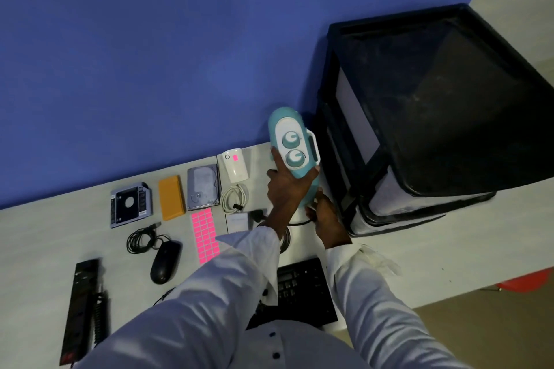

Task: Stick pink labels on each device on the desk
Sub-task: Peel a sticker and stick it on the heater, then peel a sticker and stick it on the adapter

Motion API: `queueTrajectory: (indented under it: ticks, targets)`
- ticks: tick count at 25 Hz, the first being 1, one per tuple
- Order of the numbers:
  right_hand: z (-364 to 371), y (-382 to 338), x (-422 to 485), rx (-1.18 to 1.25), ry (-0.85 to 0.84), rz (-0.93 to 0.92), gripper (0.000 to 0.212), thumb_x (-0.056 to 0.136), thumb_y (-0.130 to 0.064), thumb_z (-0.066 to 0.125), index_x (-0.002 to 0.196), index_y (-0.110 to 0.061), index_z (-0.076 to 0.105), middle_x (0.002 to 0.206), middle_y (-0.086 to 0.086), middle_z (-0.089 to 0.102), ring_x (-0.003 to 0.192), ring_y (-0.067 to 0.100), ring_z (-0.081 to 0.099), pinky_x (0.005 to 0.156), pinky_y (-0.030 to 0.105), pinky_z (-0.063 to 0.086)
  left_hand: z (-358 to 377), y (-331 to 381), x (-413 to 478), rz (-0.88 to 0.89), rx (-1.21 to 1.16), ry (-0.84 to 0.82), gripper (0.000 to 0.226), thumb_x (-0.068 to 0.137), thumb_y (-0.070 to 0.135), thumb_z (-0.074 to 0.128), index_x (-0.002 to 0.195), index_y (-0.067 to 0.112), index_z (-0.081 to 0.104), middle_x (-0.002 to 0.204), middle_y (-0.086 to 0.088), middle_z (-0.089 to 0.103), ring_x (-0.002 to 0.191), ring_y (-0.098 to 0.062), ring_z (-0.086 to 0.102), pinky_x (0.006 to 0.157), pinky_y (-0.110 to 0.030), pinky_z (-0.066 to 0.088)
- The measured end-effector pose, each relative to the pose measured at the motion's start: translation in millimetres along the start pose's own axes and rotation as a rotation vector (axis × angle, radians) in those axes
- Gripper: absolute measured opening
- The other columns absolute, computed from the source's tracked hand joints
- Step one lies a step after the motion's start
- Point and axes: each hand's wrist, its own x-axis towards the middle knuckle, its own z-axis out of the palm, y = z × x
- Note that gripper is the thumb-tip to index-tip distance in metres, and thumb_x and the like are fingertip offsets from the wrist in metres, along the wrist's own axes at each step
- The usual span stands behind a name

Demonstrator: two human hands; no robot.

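a: what crowds the frame?
b: black trays (419, 117) just right of the raised teal device (295, 153). on the desk (389, 255) to its left are a hard drive (203, 189), a white box (236, 174) wearing a pink label (235, 158), and the label sheet (205, 235).
a: hands?
b: left hand (284, 189) wraps the device's side, forefinger straight. right hand (325, 216) curls round its lower end.

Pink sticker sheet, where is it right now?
In the head view, the pink sticker sheet lies on the desk left of centre, just nearer the person than the hard drive and right of the black mouse.
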Motion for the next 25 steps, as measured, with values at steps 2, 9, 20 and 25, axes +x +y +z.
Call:
queueTrajectory:
  ticks: [2, 9, 20, 25]
  targets:
    - [1.8, -4.3, 1.8, -0.106, 0.062, -0.010, 0.037, 0.102, -0.048, 0.038, 0.108, -0.020, 0.061, 0.094, 0.002, 0.064, 0.083, 0.022, 0.059, 0.074, 0.034, 0.048, 5.9, 1.5, -2.5, -0.013, -0.029, -0.025, 0.115, 0.071, 0.069, 0.067, 0.153, 0.032, -0.004, 0.126, -0.017, 0.047, 0.115, -0.039, 0.056, 0.091, -0.041, 0.046]
    - [28.0, 36.6, -49.2, -0.467, 0.490, -0.279, 0.037, 0.084, -0.026, 0.066, 0.108, -0.002, 0.052, 0.117, 0.021, 0.056, 0.106, 0.039, 0.057, 0.084, 0.043, 0.047, -26.1, -82.9, -2.8, 0.003, -0.241, 0.001, 0.087, 0.065, 0.075, 0.062, 0.136, 0.026, 0.047, 0.133, -0.003, 0.055, 0.114, -0.024, 0.060, 0.099, -0.041, 0.049]
    - [91.3, 158.7, -114.9, -1.050, -0.554, -0.409, 0.021, 0.089, -0.019, 0.063, 0.109, -0.011, 0.062, 0.109, -0.002, 0.067, 0.102, 0.021, 0.064, 0.089, 0.030, 0.048, -90.6, -288.2, -22.0, -0.435, -0.008, 0.113, 0.078, 0.058, 0.038, 0.058, 0.127, 0.003, 0.049, 0.123, -0.028, 0.047, 0.109, -0.045, 0.055, 0.094, -0.041, 0.044]
    - [104.5, 174.9, -125.0, -1.201, -0.671, -0.372, 0.056, 0.086, -0.007, 0.058, 0.139, -0.019, 0.046, 0.133, 0.008, 0.060, 0.121, 0.025, 0.058, 0.102, 0.033, 0.045, -91.3, -275.0, -17.6, -0.549, -0.147, 0.140, 0.058, 0.079, 0.014, 0.070, 0.130, 0.008, 0.045, 0.134, -0.021, 0.034, 0.107, -0.045, 0.057, 0.091, -0.041, 0.046]
